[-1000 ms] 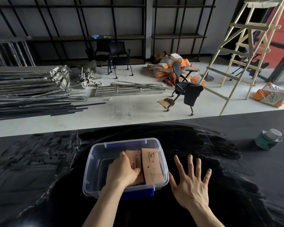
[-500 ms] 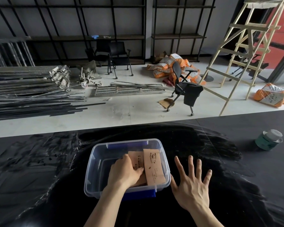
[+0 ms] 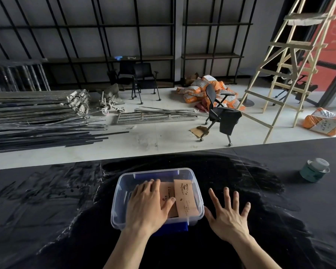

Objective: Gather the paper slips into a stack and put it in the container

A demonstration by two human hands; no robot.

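Observation:
A clear plastic container (image 3: 118, 193) with blue clips stands on the black table in front of me. Brown printed paper slips (image 3: 184, 199) lie inside it, the rightmost one leaning against the right wall. My left hand (image 3: 148, 206) is inside the container with fingers spread flat, its thumb and fingertips resting on the slips and covering part of them. Just right of the container, my right hand (image 3: 230, 214) lies flat on the table with fingers spread, holding nothing.
A green tin with a pale lid (image 3: 315, 171) stands on the table at the far right. The black table top (image 3: 47, 220) is dusty and smeared. Beyond its far edge are metal bars, chairs, sacks and a wooden ladder (image 3: 291, 70).
My left hand has opened from a curled grip into a flat, spread hand over the slips. The right hand has barely moved.

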